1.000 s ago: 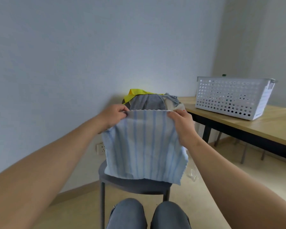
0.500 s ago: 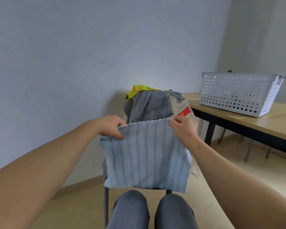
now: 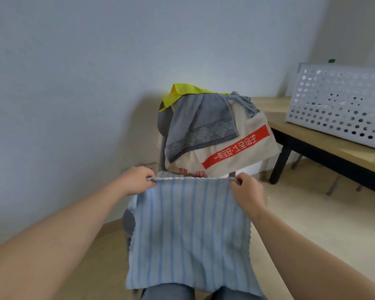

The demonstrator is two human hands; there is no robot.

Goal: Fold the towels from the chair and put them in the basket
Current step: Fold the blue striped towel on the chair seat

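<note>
A light blue striped towel (image 3: 188, 234) is held up by its two top corners and spread flat in front of a chair (image 3: 161, 124). One top corner is pinched by the left hand (image 3: 136, 180), with the fingers curled round the edge. The other top corner is pinched in the same way by the right hand (image 3: 247, 193). The towel hangs down from both hands, and its lower edge is seen over the person's knees, clad in blue jeans (image 3: 167, 292).

Behind it, the grey chair is set against a pale wall. More towels are draped over its backrest: a yellow one (image 3: 182, 92) at the top, a grey one (image 3: 201, 122) with a dark patterned band, and a cream one (image 3: 243, 144) printed with a red band of characters.

To the right, a wooden table (image 3: 271, 109) with black legs is placed near the chair. A white basket (image 3: 338, 105) pierced with round holes is set on the table, well apart from the held towel. What lies inside the basket cannot be told.
</note>
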